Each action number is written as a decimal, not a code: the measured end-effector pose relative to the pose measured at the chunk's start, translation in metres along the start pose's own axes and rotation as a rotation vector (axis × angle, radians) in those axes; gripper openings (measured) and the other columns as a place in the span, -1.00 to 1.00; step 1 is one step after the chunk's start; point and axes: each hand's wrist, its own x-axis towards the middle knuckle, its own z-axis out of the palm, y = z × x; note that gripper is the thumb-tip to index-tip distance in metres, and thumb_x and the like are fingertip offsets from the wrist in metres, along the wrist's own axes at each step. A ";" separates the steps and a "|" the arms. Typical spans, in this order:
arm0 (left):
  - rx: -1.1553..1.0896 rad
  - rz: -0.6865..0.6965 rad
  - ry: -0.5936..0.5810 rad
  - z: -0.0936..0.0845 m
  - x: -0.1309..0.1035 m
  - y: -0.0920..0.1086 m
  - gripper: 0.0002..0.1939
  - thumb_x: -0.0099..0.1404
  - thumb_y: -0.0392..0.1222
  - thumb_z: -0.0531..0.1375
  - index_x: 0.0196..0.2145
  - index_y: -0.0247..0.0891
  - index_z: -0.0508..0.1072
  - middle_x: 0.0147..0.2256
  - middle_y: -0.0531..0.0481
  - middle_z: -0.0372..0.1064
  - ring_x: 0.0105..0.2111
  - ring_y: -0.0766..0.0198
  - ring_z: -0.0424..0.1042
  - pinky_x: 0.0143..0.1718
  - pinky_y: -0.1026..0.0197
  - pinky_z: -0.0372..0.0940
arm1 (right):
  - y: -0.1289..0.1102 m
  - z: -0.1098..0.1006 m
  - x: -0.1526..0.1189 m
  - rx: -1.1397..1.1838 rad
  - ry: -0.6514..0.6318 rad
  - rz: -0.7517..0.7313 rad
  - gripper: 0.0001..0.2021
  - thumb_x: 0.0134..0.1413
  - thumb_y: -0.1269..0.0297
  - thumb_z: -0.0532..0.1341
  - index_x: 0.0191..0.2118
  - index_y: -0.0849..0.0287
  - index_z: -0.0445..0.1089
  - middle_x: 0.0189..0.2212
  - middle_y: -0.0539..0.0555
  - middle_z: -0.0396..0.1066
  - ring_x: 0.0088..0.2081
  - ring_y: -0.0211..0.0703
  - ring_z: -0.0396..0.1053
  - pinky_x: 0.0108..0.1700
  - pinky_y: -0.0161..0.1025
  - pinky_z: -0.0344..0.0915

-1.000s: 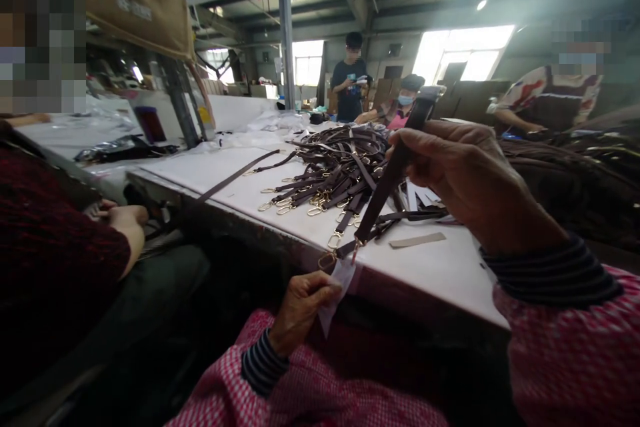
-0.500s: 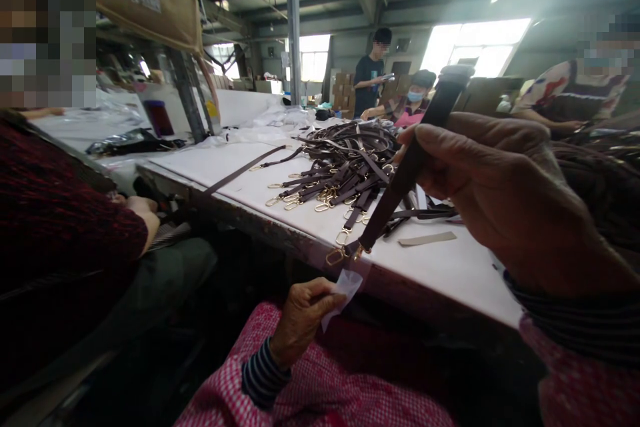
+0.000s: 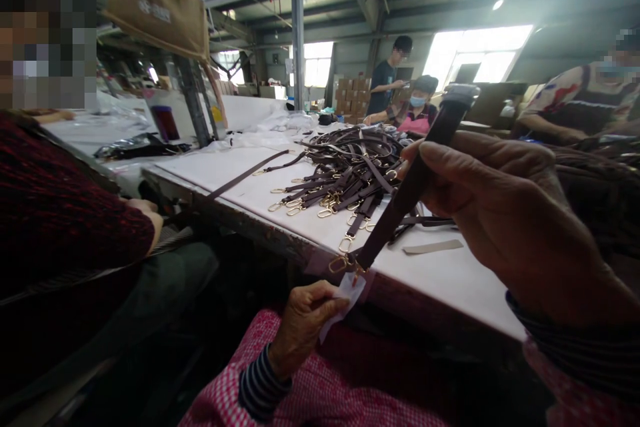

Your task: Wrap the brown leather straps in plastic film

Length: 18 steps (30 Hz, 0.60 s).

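Holding a flat, dark-brown strap (image 3: 400, 207) at a slant, I had its pale-wrapped end uppermost and its gold-coloured metal clasp (image 3: 361, 268) hanging at the edge of the white-topped table (image 3: 465, 287). Right hand (image 3: 505, 193): thumb on the strap's near face, fingers behind, pinched firmly; raised above the table, palm turned left, forearm entering from lower right. Left hand (image 3: 303, 317): low before the table edge, thumb and bent forefinger nipping a thin, translucent white sheet (image 3: 353, 287). The sheet met the clasp in view; whether they touched, I could not tell.

Step in hand, in my judgement: bringing sheet and clasp together. The next move called for a steady right grip and fine left-finger placement around the metal. Beyond the strap lay a tangled heap of brown straps with gold-coloured hooks (image 3: 350, 153).
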 end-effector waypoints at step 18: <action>-0.068 -0.143 -0.263 0.003 0.004 0.034 -0.68 0.13 0.00 0.47 -0.33 -0.35 0.69 -0.39 -0.07 0.56 -0.38 0.26 0.41 -0.26 0.26 0.29 | 0.016 -0.011 -0.007 0.159 0.046 0.156 -0.89 0.18 0.33 0.35 -0.35 0.20 0.61 -0.48 0.03 0.41 -0.55 -0.35 0.21 -0.59 -0.36 0.06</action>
